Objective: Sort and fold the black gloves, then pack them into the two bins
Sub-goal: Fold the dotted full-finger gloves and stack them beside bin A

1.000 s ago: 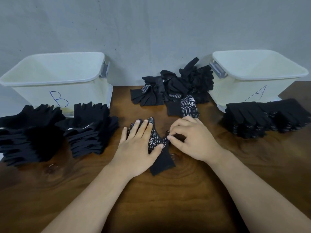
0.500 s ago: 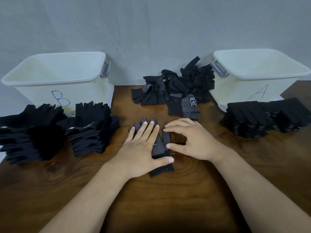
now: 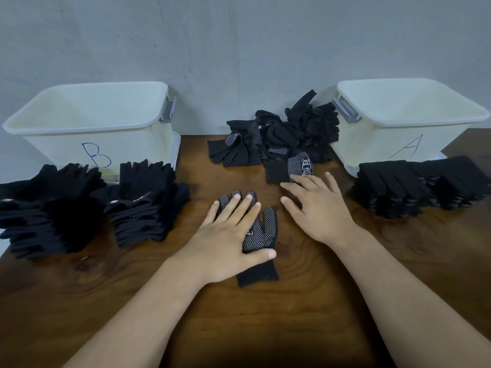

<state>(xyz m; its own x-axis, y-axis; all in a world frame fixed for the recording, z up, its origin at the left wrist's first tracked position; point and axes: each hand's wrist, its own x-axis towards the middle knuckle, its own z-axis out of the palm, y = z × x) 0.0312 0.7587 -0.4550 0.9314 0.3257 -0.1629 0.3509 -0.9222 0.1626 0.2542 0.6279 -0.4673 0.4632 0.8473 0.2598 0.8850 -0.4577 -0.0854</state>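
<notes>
A black glove with white grip dots [image 3: 261,235] lies flat on the wooden table [image 3: 265,314], cuff toward me. My left hand [image 3: 228,235] presses flat on it with straight fingers. My right hand [image 3: 318,208] stretches open beyond it, fingertips touching a second dotted glove [image 3: 292,168] at the front of the loose glove pile [image 3: 287,134]. White bin B [image 3: 87,120] stands at the back left and white bin A [image 3: 409,115] at the back right; both look empty from here.
Two stacks of plain black gloves [image 3: 90,203] sit in front of bin B. A stack of dotted gloves [image 3: 419,187] sits in front of bin A. A grey wall [image 3: 239,35] closes off the back of the table.
My right hand let go of the flat glove's thumb side and reached forward to the glove by the pile. My left hand stayed pressed on the flattened glove.
</notes>
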